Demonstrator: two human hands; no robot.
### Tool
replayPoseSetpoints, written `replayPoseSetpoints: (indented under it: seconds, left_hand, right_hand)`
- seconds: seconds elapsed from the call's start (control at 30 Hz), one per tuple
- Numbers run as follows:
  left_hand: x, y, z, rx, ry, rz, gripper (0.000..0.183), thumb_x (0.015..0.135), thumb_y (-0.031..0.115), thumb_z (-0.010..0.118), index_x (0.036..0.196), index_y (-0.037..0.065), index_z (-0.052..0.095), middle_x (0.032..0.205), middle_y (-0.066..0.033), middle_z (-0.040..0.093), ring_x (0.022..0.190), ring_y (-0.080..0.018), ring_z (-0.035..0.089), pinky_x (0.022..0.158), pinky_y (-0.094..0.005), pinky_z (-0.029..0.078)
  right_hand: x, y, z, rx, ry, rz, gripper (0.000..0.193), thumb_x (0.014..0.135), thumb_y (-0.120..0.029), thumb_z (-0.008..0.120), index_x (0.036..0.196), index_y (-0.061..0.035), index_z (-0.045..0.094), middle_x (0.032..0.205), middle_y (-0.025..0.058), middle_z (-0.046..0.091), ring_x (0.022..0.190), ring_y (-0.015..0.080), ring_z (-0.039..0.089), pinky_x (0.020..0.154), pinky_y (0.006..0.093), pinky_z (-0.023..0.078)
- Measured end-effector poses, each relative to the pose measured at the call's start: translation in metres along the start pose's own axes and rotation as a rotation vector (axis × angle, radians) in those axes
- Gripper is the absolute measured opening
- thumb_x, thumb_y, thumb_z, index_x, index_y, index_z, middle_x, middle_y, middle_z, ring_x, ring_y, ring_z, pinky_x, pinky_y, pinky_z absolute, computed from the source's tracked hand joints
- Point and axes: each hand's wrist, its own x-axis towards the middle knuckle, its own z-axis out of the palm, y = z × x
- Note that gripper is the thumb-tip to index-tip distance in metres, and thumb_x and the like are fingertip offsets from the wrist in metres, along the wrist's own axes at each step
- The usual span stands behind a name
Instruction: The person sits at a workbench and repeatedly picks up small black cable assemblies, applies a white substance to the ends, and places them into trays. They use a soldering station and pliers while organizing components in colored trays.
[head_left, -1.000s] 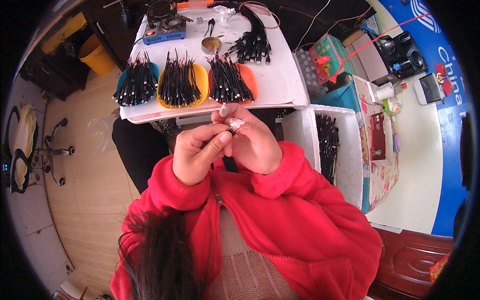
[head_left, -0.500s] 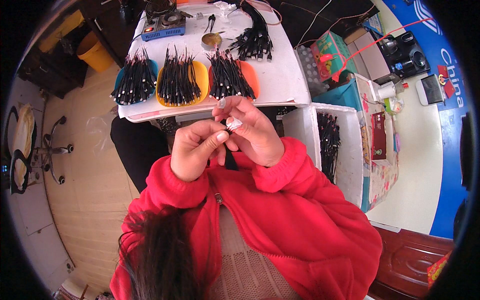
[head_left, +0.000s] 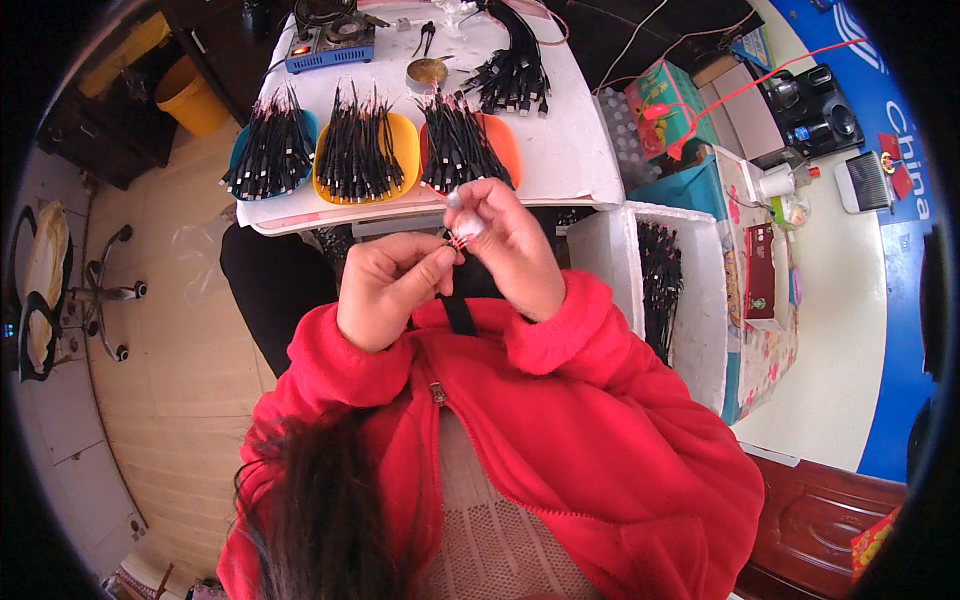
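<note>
In front of my chest, just short of the table's near edge, my hands meet over a thin black cable. My left hand (head_left: 393, 292) is closed, pinching the cable near its end between thumb and forefinger. Fine red wires (head_left: 459, 242) fan out there; their other colours are too small to tell. My right hand (head_left: 512, 250) has white wraps on thumb and forefinger, and its fingertips close on these wires. Beyond the hands, black cables with metal plugs fill a teal tray (head_left: 236, 186), a yellow tray (head_left: 411, 150) and an orange tray (head_left: 508, 150).
On the white table (head_left: 575, 150) stand a blue heating device (head_left: 330, 58), a round tin (head_left: 427, 74) and another cable bundle (head_left: 512, 72). A white foam box (head_left: 706, 300) with more cables sits at right, beside a flowered cloth stand (head_left: 770, 355). An office chair (head_left: 100, 290) is at far left.
The right hand has shifted and its fingers have curled in toward the cable end. Red wires now show between the hands. The view has tilted slightly.
</note>
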Motion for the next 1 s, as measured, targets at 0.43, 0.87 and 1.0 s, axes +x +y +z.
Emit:
replayPoseSetpoints:
  seconds: [0.43,0.87,1.0]
  left_hand:
    - [-0.007,0.008,-0.005,-0.072,-0.026,-0.159,0.015,0.092,0.011,0.060,0.088,-0.002,0.067,0.064,-0.0003,0.058,0.054,-0.0026,0.045,0.047,-0.0169,0.032]
    - [-0.012,0.026,-0.015,-0.251,-0.122,-0.254,0.016,0.091,0.009,0.058,0.089,-0.005,0.067,0.062,-0.0030,0.057,0.047,-0.0034,0.040,0.043,-0.0171,0.025]
    - [-0.008,0.027,-0.014,-0.259,-0.155,-0.282,0.015,0.091,0.008,0.059,0.090,-0.005,0.067,0.062,-0.0034,0.058,0.048,-0.0036,0.042,0.043,-0.0170,0.026]
  right_hand:
    - [0.000,-0.014,0.005,-0.689,0.041,-0.301,0.024,0.093,-0.018,0.056,0.077,-0.0005,0.054,0.059,0.0101,0.051,0.050,0.0202,0.049,0.048,0.0329,0.037]
    - [-0.003,-0.053,-0.020,-0.811,-0.293,-0.489,0.030,0.078,-0.014,0.072,0.106,-0.0054,0.065,0.100,0.0096,0.062,0.091,0.0270,0.059,0.082,0.0364,0.048]
    - [0.006,-0.057,-0.018,-0.780,-0.327,-0.642,0.028,0.069,-0.004,0.073,0.096,-0.0056,0.066,0.090,0.0078,0.063,0.084,0.0280,0.060,0.077,0.0361,0.049]
